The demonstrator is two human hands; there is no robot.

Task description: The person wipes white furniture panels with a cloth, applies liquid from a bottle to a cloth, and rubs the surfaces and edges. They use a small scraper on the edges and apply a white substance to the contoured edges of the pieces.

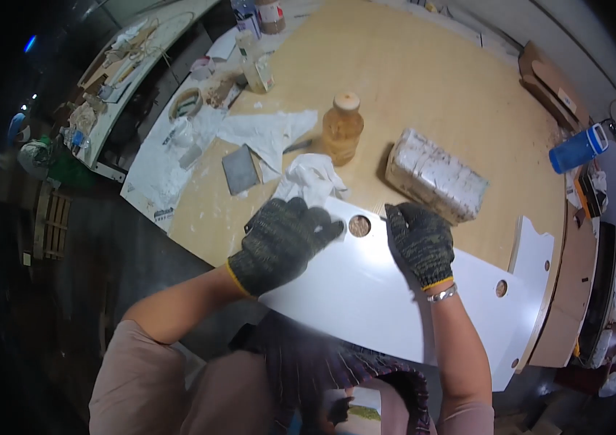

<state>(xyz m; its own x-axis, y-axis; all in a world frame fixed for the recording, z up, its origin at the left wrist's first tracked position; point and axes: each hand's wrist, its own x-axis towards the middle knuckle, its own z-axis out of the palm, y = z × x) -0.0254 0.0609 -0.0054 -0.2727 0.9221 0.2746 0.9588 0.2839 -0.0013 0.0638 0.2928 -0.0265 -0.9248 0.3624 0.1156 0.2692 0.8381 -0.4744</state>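
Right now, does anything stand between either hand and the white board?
Besides the dark gloves, nothing visible stands between the right hand and the white board. A crumpled white cloth lies at its far edge beside the left hand; whether it runs underneath is hidden.

Two hands, the left hand (280, 243) and the right hand (422, 243), wear two dark gloves with yellow cuffs and, between them, one metal wristband (442, 293). Pictured with them: one large white panel (366, 290) and, across the white board in view, four round holes (359, 226). The bench (424, 65) carries one amber bottle (342, 134), one clear bottle (253, 67), one silver-coloured wrapped block (435, 174), one grey square pad (240, 171) and one tape roll (176, 109). Two white cloths (311, 177) appear, apparently separate. At right, one blue jug (573, 152) is visible; small items in the dim, cluttered edges are too indistinct to number.
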